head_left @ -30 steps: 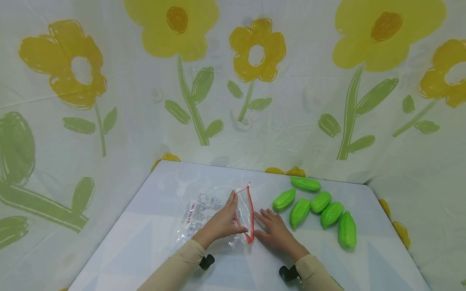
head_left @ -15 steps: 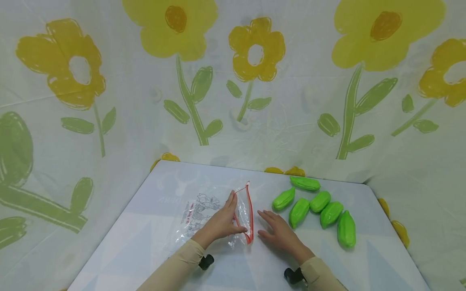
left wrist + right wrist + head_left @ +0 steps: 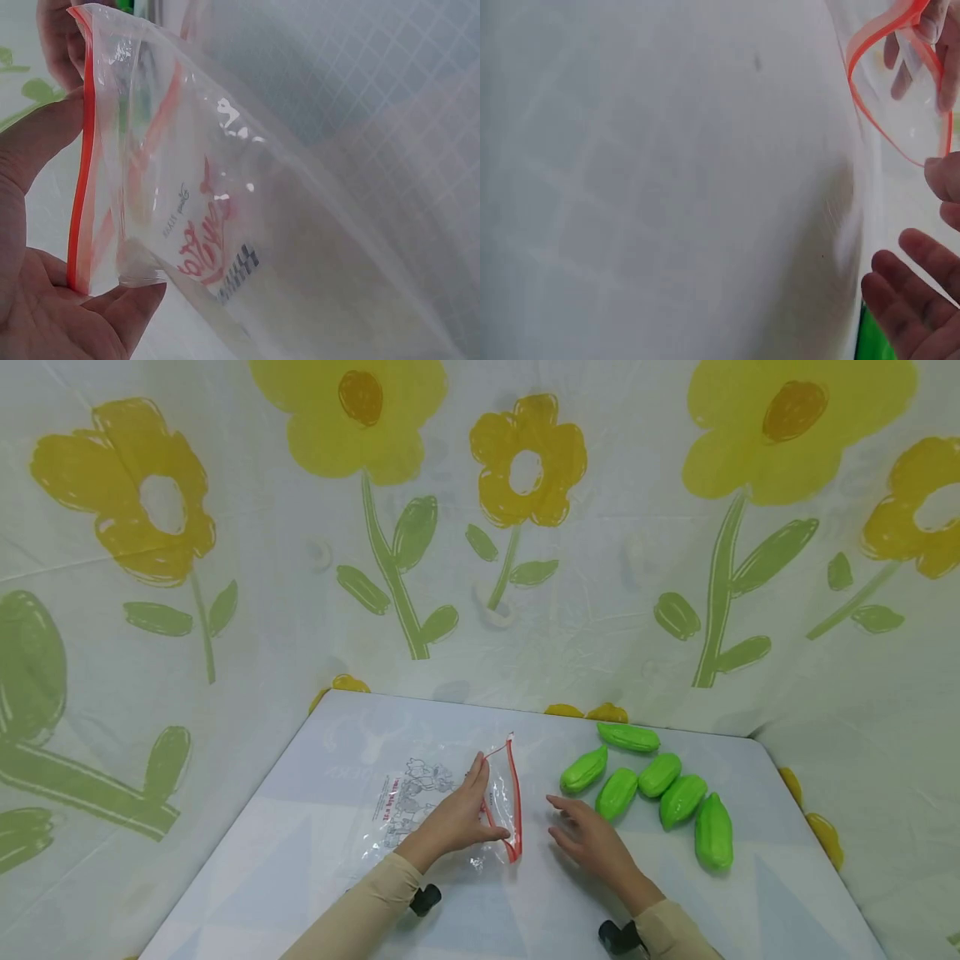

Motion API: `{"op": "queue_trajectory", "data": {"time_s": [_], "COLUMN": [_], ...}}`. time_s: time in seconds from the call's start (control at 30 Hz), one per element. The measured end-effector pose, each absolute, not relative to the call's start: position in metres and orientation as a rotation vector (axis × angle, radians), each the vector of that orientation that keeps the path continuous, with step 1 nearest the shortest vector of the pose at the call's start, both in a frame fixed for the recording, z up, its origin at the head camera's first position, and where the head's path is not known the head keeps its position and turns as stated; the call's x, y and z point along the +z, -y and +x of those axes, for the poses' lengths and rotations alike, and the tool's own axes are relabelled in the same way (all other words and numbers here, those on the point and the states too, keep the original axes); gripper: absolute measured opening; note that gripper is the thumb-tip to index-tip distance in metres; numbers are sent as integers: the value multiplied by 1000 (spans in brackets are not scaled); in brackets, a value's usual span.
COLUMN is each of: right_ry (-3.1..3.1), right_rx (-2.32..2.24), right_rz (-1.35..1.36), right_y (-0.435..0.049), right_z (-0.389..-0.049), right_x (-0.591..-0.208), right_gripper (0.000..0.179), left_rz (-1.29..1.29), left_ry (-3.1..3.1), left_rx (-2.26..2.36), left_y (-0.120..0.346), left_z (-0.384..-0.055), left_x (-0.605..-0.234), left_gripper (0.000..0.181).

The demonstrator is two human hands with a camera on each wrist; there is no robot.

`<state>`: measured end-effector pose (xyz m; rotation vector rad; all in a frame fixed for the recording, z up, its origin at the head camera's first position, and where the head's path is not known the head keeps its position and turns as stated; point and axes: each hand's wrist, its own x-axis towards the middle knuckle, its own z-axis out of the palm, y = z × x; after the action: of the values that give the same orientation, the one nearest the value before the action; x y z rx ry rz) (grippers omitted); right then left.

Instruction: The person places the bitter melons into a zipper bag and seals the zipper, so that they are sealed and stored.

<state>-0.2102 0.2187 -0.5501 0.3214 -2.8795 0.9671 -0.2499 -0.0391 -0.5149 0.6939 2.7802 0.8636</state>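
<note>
A clear plastic zip bag (image 3: 502, 793) with a red-orange edge and printed drawings lies on the table, its mouth facing right. My left hand (image 3: 453, 818) grips the bag at that mouth, thumb and fingers spread along the red edge (image 3: 82, 172). In the right wrist view the mouth (image 3: 900, 97) gapes in a loop. To the right, my right hand (image 3: 592, 847) is apart from the bag and holds nothing, its fingers (image 3: 904, 289) loosely extended. Several bright green ridged pods, shaped like starfruit or small gourds, lie beyond it, the closest one (image 3: 617, 793) near its fingers.
The other green pods (image 3: 682, 802) are grouped on the right half of the white table (image 3: 300, 827), the farthest one (image 3: 628, 737) close to the back edge. A flower-printed curtain (image 3: 585, 610) stands behind and around the table.
My right hand has drawn away from the bag's red edge, moving right and slightly toward me. The left hand and the bag have stayed in place.
</note>
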Motion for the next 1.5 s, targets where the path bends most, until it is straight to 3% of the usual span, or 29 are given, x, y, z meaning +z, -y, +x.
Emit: {"op": "queue_trajectory", "data": {"time_s": [0.53, 1.07, 1.5], "right_ry": [2619, 2585, 2714], "right_rx": [979, 922, 977], "right_rz": [317, 155, -93], "right_y": [-253, -283, -292], "right_z": [-202, -202, -205], "right_x": [-538, -541, -541], "right_gripper": [38, 37, 57], "left_rz": [696, 700, 694], "left_ry": [-2782, -2810, -2807], "left_rx": [844, 818, 811], "left_y": [40, 38, 37], "left_z": [-249, -249, -249], "left_x": [-513, -515, -515], "left_gripper": [125, 126, 126]}}
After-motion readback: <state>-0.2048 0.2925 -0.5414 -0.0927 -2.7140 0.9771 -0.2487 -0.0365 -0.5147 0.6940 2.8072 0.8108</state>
